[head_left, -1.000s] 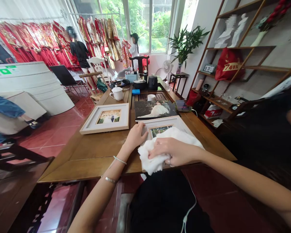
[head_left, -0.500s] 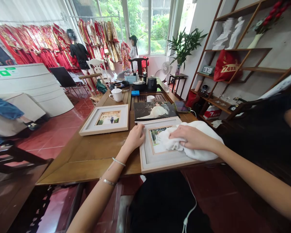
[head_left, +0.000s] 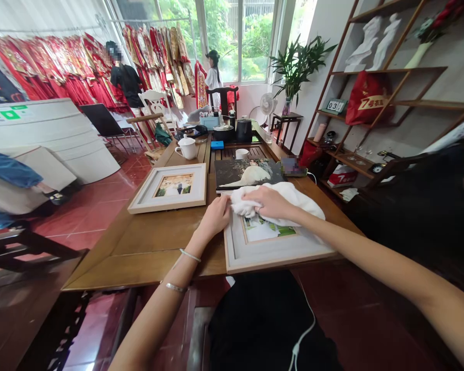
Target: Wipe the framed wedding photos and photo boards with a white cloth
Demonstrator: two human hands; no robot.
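Observation:
In front of me a light wood picture frame [head_left: 237, 257] lies flat at the table's near edge, a photo in its middle. My left hand [head_left: 215, 214] grips the frame's left edge, fingers over the rim. Bunched under my right hand [head_left: 268, 201] is a white cloth [head_left: 299, 198], pressed on the frame's far left part and covering the top of the photo. A second framed photo [head_left: 174, 186] lies to the left. Just beyond the cloth is a dark photo panel [head_left: 247, 172] showing a white gown.
The wooden table [head_left: 139, 252] also holds a white lidded cup [head_left: 186, 148], a small white cup [head_left: 242, 153], a blue box [head_left: 217, 145], a black kettle [head_left: 243, 130] and a phone [head_left: 293, 166] with a cable. Two people stand by the clothes racks; another person's dark sleeve is at right.
My right hand has moved the cloth left and away from me, to the frame's far left corner, uncovering the lower photo. My left hand stays on the frame's edge.

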